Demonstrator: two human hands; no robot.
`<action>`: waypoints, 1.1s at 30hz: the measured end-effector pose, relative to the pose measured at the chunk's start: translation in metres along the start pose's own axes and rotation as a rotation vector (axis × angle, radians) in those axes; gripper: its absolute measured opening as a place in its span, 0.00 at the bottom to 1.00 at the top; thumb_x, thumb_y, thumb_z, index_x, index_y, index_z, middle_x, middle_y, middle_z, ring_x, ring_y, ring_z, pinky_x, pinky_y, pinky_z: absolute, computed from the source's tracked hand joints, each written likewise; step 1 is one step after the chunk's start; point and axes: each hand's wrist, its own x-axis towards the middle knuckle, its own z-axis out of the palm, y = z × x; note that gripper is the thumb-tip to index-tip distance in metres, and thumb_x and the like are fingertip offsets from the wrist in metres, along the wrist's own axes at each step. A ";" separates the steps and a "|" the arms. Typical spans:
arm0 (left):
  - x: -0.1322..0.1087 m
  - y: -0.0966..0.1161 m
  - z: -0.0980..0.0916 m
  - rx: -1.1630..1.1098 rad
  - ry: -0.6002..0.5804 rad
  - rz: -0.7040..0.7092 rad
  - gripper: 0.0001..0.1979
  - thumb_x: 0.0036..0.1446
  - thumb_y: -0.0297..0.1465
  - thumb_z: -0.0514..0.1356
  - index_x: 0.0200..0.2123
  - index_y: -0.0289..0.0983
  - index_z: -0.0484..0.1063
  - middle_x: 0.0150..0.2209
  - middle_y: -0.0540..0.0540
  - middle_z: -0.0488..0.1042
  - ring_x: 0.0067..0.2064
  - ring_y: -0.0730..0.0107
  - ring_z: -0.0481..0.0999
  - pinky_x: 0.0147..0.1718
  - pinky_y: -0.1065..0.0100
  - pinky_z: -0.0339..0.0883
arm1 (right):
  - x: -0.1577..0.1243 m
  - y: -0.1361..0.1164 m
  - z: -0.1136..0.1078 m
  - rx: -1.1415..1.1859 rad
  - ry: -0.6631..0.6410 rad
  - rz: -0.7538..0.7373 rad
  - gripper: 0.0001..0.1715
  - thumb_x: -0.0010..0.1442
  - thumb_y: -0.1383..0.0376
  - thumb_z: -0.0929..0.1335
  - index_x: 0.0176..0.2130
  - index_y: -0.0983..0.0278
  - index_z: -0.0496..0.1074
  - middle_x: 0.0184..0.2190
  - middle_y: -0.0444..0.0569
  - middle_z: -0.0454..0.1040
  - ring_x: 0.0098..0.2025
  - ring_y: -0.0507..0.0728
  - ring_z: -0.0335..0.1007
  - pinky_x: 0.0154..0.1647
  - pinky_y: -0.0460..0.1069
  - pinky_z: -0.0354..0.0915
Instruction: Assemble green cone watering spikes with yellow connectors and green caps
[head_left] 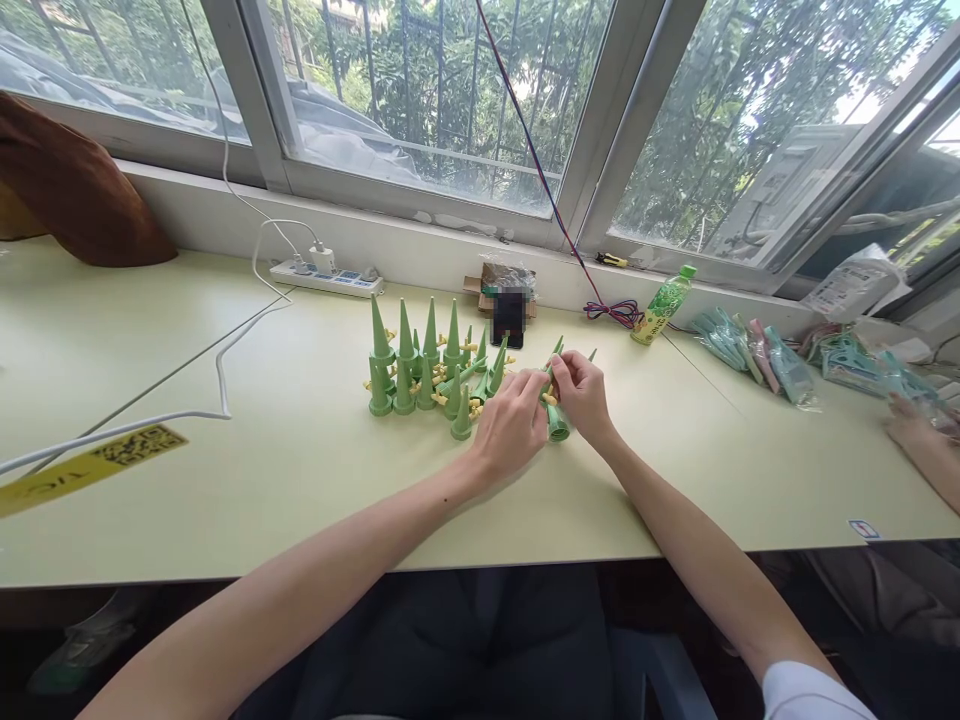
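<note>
My left hand [511,420] and my right hand [585,396] meet over the table, both with fingers closed on a green plant watering spike [553,362] with a small yellow valve [551,399]. My fingers hide much of it. Just below them a green spike's open round end [558,428] faces me; whether it belongs to the held spike I cannot tell. Left of my hands, several green watering spikes [403,385] stand upright in rows, points up, with yellow valves on their sides. A few others lean or lie beside my left hand. One green tip shows behind my right hand.
Behind the spikes are a phone [508,320] and a small cardboard box [480,290]. A power strip [330,278] with white cables sits at the left back. Rightward are a green-capped bottle [664,305], bagged items [754,355] and another person's hand [919,425].
</note>
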 end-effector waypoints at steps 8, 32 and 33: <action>0.000 0.001 -0.002 0.017 -0.016 -0.024 0.15 0.58 0.19 0.51 0.46 0.39 0.65 0.44 0.44 0.72 0.46 0.64 0.72 0.39 0.65 0.68 | -0.002 0.004 0.001 -0.159 -0.043 -0.089 0.16 0.64 0.54 0.64 0.30 0.61 0.63 0.19 0.39 0.62 0.19 0.49 0.55 0.21 0.46 0.54; -0.001 0.002 0.000 0.057 -0.053 -0.060 0.06 0.60 0.22 0.52 0.37 0.38 0.66 0.38 0.45 0.71 0.39 0.66 0.71 0.33 0.67 0.66 | -0.001 0.002 0.000 -0.281 -0.045 -0.144 0.12 0.62 0.58 0.65 0.30 0.61 0.62 0.20 0.39 0.62 0.21 0.50 0.56 0.24 0.46 0.56; -0.001 0.002 0.000 0.053 -0.054 -0.062 0.06 0.60 0.22 0.52 0.37 0.38 0.66 0.38 0.45 0.71 0.39 0.66 0.71 0.34 0.66 0.66 | -0.001 0.002 0.000 -0.283 -0.046 -0.141 0.12 0.62 0.58 0.65 0.30 0.61 0.62 0.20 0.39 0.62 0.21 0.50 0.56 0.24 0.46 0.56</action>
